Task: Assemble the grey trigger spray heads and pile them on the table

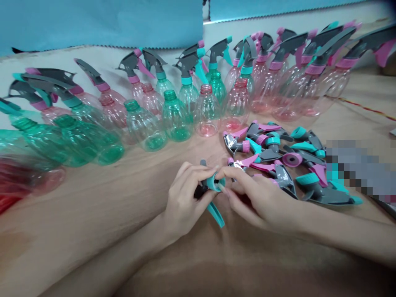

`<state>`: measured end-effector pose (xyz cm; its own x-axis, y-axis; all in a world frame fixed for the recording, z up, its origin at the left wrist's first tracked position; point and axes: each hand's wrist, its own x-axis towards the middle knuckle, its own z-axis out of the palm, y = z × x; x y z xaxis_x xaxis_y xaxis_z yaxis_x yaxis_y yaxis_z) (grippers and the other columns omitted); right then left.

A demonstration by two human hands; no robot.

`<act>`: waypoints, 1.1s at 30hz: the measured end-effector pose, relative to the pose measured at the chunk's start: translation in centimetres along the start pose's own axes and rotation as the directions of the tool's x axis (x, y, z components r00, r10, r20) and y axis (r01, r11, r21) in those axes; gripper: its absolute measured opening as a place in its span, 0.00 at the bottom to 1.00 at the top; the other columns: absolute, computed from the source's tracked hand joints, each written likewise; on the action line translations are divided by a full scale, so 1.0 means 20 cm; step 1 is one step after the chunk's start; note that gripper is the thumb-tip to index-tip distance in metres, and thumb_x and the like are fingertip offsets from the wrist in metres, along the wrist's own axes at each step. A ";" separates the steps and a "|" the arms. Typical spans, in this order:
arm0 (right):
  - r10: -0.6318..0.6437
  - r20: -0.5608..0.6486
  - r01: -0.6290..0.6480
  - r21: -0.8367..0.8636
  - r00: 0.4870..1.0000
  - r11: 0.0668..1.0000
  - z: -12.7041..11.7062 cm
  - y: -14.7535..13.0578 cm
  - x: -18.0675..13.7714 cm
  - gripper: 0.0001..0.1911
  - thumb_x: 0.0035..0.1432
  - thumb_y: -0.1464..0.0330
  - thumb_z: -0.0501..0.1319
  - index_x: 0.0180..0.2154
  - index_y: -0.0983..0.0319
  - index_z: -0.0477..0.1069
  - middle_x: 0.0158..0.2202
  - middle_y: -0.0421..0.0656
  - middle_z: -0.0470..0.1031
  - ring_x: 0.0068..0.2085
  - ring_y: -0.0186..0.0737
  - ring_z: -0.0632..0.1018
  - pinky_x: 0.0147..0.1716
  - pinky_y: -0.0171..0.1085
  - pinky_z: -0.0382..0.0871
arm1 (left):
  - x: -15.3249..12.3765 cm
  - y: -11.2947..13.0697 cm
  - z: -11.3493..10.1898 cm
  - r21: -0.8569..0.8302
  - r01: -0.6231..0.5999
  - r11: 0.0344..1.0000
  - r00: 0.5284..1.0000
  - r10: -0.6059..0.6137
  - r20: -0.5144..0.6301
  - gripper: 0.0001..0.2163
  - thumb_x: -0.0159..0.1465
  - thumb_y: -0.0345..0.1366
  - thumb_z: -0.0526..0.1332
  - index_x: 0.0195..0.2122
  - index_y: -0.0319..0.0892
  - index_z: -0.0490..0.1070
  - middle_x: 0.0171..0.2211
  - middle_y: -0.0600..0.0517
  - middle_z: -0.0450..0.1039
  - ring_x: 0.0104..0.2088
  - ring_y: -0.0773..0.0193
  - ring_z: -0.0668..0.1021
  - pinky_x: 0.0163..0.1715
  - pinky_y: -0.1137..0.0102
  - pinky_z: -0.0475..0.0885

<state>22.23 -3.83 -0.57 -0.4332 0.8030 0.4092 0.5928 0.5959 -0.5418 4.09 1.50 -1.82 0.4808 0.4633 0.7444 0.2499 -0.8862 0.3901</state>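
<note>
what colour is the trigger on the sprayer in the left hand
Turquoise; the trigger shows in the head view.

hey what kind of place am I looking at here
Probably a small workshop: many green and pink bottles, some topped with spray triggers, and a pile of loose spray heads on one tabletop.

The wooden worktop [133, 202] carries pink and green bottles [177, 117] along its back, many topped with sprayers, a heap of loose spray heads [307, 178] right of centre, and a red-yellow cord [355, 104].
</note>
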 end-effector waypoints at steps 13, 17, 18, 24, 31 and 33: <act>-0.186 0.108 0.209 -0.283 0.977 0.936 -0.12 0.01 0.05 0.10 0.57 0.75 0.52 0.42 0.64 0.64 0.18 0.30 0.57 0.18 0.30 0.62 0.19 0.33 0.50 | 0.01 0.00 0.00 -0.072 -0.003 0.997 0.995 0.010 0.096 0.09 0.60 0.23 0.63 0.39 0.39 0.67 0.34 0.50 0.74 0.35 0.64 0.72 0.36 0.68 0.70; -0.188 0.135 0.221 -0.298 0.973 0.929 -0.15 0.00 0.05 0.10 0.55 0.75 0.52 0.40 0.64 0.65 0.19 0.31 0.59 0.19 0.30 0.59 0.19 0.34 0.50 | 0.00 0.01 -0.01 -0.061 -0.009 0.998 0.993 0.016 0.121 0.08 0.60 0.25 0.63 0.39 0.39 0.67 0.35 0.50 0.74 0.35 0.64 0.71 0.35 0.69 0.70; -0.188 0.140 0.222 -0.302 0.972 0.927 -0.15 0.00 0.05 0.10 0.55 0.75 0.52 0.40 0.65 0.65 0.19 0.31 0.59 0.19 0.30 0.59 0.19 0.34 0.50 | 0.00 0.01 -0.01 -0.059 -0.011 0.998 0.992 0.018 0.126 0.08 0.60 0.25 0.63 0.39 0.40 0.67 0.35 0.50 0.74 0.34 0.64 0.71 0.35 0.68 0.70; -0.211 0.104 0.232 -0.295 0.972 0.927 -0.13 0.00 0.05 0.12 0.55 0.77 0.51 0.40 0.65 0.66 0.21 0.33 0.61 0.20 0.31 0.60 0.19 0.34 0.52 | 0.00 0.01 -0.01 -0.069 -0.012 0.998 0.991 0.021 0.132 0.08 0.61 0.24 0.62 0.39 0.40 0.67 0.36 0.50 0.75 0.35 0.64 0.71 0.35 0.68 0.70; -0.215 0.042 0.218 -0.279 0.976 0.935 -0.10 -0.01 0.07 0.13 0.58 0.77 0.49 0.44 0.67 0.66 0.27 0.40 0.69 0.24 0.33 0.66 0.23 0.33 0.58 | 0.01 -0.01 -0.01 -0.044 0.035 0.998 0.997 -0.032 0.070 0.10 0.60 0.25 0.64 0.42 0.40 0.69 0.35 0.48 0.75 0.37 0.61 0.73 0.36 0.67 0.70; -0.194 0.076 0.207 -0.256 0.978 0.944 -0.11 -0.01 0.07 0.12 0.59 0.76 0.49 0.43 0.67 0.66 0.27 0.40 0.68 0.24 0.33 0.65 0.22 0.34 0.57 | 0.01 -0.01 -0.01 -0.052 0.059 0.997 0.995 -0.054 0.089 0.10 0.60 0.25 0.64 0.42 0.40 0.69 0.36 0.49 0.75 0.37 0.62 0.73 0.35 0.67 0.70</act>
<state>23.02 -2.81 1.84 -0.5903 0.6706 0.4493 0.6439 0.7269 -0.2387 3.96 1.73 -1.53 0.5397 0.5088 0.6707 0.2338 -0.8560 0.4612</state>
